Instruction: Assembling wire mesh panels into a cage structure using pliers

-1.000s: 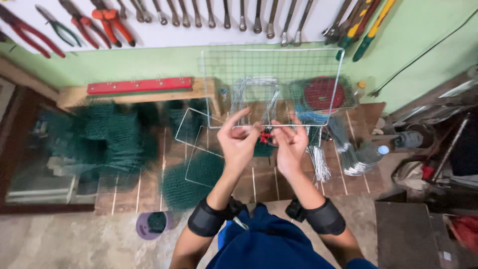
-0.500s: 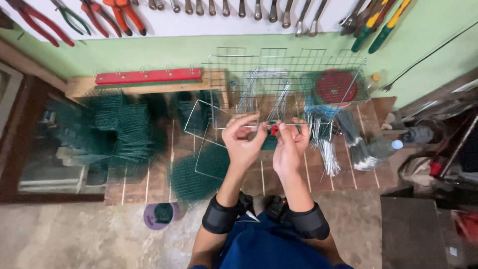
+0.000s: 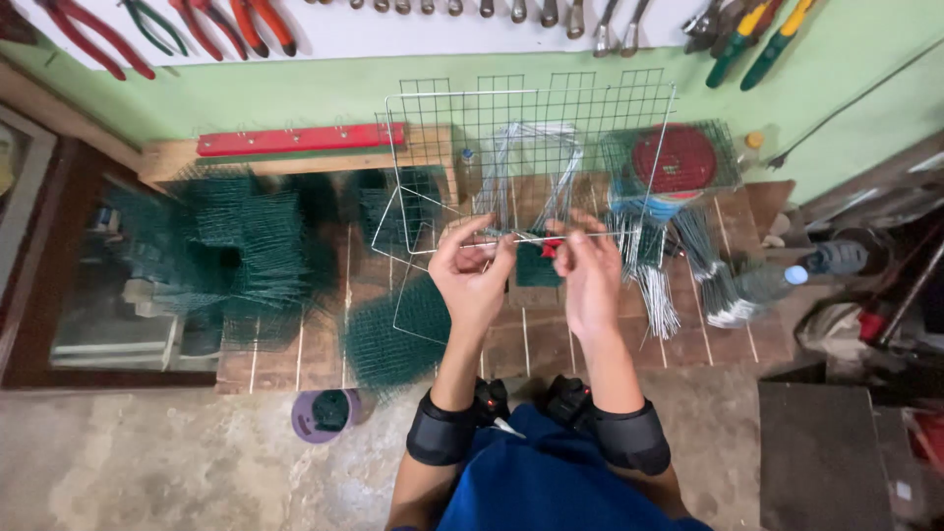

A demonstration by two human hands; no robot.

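Left hand (image 3: 474, 270) and right hand (image 3: 590, 270), raised side by side, pinch the bare silver wire-mesh panel (image 3: 531, 162), fingers clamped, possibly around a small red clip (image 3: 552, 246); the panel stands more upright at 12 o'clock than before.

No packages, labels, signs or screens are showing anywhere, from upper left to lower right.

**Tight at the front, open at your knees**

Your left hand (image 3: 474, 272) and right hand (image 3: 588, 270) work right against the white wire grid (image 3: 531, 147), which walls off the way forward. Green mesh stacks (image 3: 231, 246) crowd your left; wire bundles (image 3: 688, 285) and a red disc (image 3: 685, 157) crowd your right. The concrete floor (image 3: 177, 462) near you lies open beside a purple cup (image 3: 324, 413).
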